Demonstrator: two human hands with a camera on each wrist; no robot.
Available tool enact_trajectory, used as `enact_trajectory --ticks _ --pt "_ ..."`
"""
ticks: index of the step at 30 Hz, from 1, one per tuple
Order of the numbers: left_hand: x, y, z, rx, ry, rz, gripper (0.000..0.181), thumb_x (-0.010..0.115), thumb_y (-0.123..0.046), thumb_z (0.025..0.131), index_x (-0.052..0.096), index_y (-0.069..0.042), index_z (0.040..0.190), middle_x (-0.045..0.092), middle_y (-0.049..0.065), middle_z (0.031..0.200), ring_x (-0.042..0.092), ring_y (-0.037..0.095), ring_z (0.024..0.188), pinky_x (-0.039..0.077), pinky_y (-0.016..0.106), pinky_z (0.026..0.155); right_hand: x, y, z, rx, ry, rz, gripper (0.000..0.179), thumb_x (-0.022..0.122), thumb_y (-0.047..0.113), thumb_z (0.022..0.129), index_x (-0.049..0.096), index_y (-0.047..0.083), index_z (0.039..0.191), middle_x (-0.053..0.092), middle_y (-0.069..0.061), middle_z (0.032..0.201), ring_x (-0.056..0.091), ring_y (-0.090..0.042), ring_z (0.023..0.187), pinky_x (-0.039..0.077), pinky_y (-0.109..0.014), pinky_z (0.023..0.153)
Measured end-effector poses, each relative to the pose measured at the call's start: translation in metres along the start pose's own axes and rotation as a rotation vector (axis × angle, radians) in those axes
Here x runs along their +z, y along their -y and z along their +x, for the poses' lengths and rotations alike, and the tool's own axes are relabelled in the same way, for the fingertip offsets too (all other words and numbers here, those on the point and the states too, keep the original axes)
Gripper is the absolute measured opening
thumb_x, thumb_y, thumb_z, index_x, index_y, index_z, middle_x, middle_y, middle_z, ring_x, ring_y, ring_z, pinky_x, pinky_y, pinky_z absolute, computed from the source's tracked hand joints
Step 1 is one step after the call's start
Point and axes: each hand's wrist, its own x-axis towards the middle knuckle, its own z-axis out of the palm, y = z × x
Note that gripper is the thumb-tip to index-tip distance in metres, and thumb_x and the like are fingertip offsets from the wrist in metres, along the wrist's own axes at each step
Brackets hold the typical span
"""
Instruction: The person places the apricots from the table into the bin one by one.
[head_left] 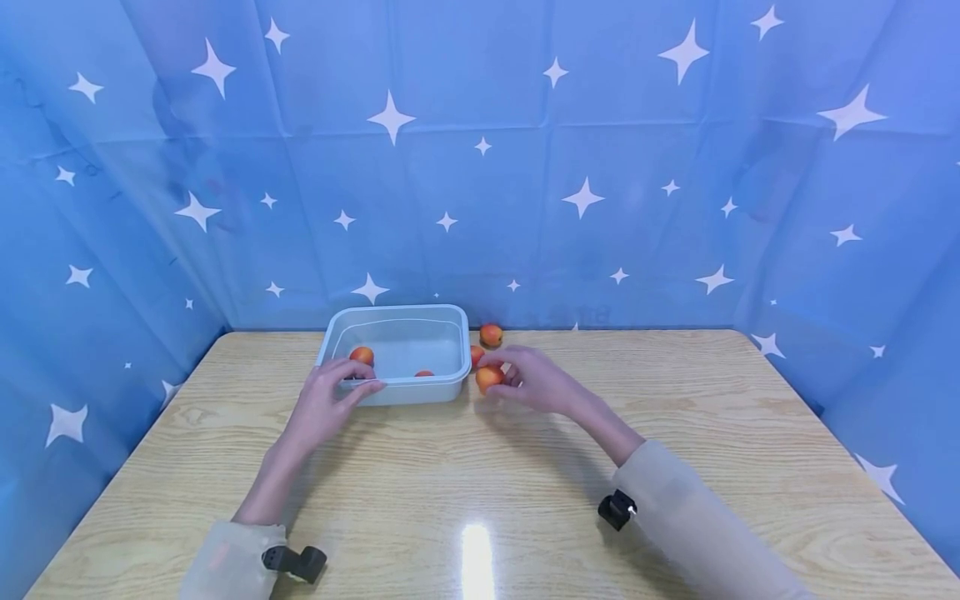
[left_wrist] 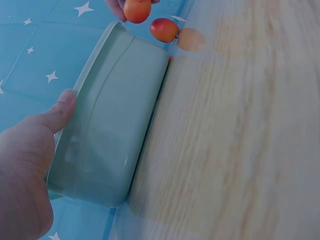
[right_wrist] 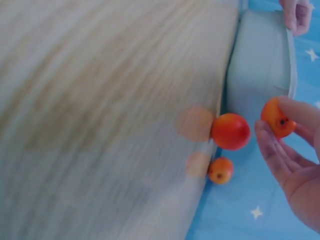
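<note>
My left hand point(head_left: 327, 398) grips the near left rim of a pale blue-green plastic box point(head_left: 416, 392), its thumb over the edge in the left wrist view. Two orange-red fruits show inside the box, one by the left fingers point(head_left: 362, 356) and one partly hidden behind the near wall. Beside the box's right wall, my right hand point(head_left: 536, 382) pinches a round orange-red fruit point(right_wrist: 276, 118) between thumb and fingers; it is above the table in the right wrist view. Two more such fruits, a redder one point(right_wrist: 230, 131) and a smaller one point(right_wrist: 221, 170), sit on the table close by.
The wood-grain table point(head_left: 465, 475) carries the box near its back edge. Behind and at both sides hangs a blue curtain point(head_left: 480, 183) with white stars. A dark wrist camera point(head_left: 295, 563) is strapped to the left sleeve, another point(head_left: 617, 509) to the right.
</note>
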Motion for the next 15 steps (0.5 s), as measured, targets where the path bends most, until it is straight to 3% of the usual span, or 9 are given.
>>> enact_trajectory --ticks 8,15 --pt "0.0 0.0 0.001 0.016 0.001 0.0 0.014 0.084 -0.011 0.082 0.072 -0.013 0.088 0.069 0.0 0.088 0.061 0.024 0.092 0.036 0.047 0.091 -0.007 0.003 0.006 0.02 -0.056 -0.012 0.043 0.078 0.004 0.088 0.065 0.003 0.129 0.067 -0.011 0.116 0.067 -0.015 0.077 0.056 -0.027 0.074" --pt "0.0 -0.001 0.0 0.02 -0.003 -0.003 0.014 0.084 -0.011 0.082 0.071 -0.013 0.088 0.069 -0.001 0.088 0.061 0.024 0.092 0.036 0.046 0.09 -0.008 0.008 0.011 0.017 -0.14 -0.035 0.043 0.078 0.005 0.088 0.064 0.002 0.129 0.065 -0.015 0.116 0.069 -0.023 0.083 0.057 -0.028 0.073"
